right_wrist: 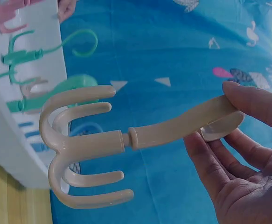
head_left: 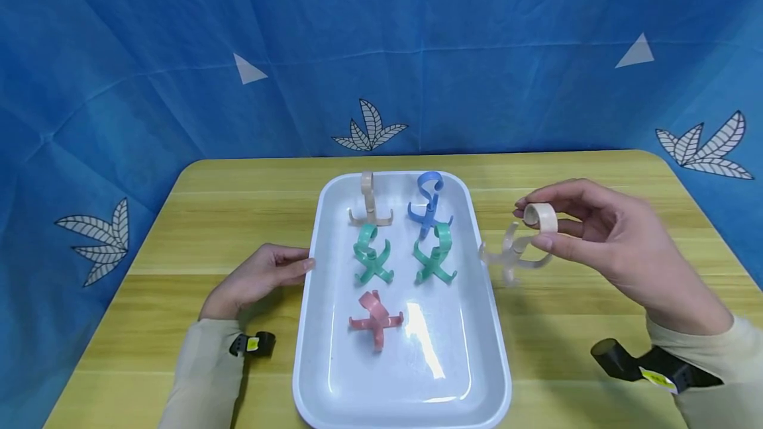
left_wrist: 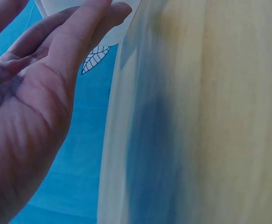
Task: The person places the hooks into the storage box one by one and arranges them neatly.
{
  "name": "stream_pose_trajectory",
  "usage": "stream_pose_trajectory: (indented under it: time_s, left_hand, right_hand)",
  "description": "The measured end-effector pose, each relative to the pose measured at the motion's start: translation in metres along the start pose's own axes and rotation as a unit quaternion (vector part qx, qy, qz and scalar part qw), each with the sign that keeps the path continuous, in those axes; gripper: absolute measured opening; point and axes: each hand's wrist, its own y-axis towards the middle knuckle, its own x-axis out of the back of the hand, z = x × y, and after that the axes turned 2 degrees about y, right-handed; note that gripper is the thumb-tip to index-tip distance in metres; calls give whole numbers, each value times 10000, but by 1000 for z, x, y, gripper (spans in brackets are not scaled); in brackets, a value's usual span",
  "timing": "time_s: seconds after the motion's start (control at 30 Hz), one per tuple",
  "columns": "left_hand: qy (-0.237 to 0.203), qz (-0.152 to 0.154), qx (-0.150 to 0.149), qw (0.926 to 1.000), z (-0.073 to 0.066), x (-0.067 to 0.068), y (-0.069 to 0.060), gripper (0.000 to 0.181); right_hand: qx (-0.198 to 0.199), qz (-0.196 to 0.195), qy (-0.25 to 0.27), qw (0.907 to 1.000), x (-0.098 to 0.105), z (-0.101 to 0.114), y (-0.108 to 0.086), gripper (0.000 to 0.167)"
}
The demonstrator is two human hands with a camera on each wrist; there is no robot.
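My right hand (head_left: 620, 243) pinches a beige four-pronged rotating hook (right_wrist: 91, 148) by its curved top, between thumb and fingers. The hook's prongs hang just past the right rim of a white tray (head_left: 417, 376). At the tray's left edge my left hand (head_left: 262, 277) holds the rim, thumb on top. Several similar hooks stand in the tray: a beige hook (head_left: 369, 200) and a blue hook (head_left: 429, 207) at the far end, two green hooks, one on the left (head_left: 373, 260) and one on the right (head_left: 436, 260), and a pink hook (head_left: 377, 320) nearer me.
The tray stands on a wooden table (head_left: 238, 204). Behind and beside the table hangs a blue cloth (head_left: 334, 18) with leaf and triangle prints. A small black camera is strapped to each wrist.
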Motion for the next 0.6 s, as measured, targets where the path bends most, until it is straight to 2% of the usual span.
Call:
stream_pose_trajectory:
  time_s: [0.37,0.6]
  left_hand:
    - [137,81,6,9999,-2,1,0,44]
    - [212,64,-2,9998,-3,1,0,45]
  right_hand:
    - [207,284,-374,9987,-11,6,-9,38]
    - [569,508,-431,9962,-19,5,-13,42]
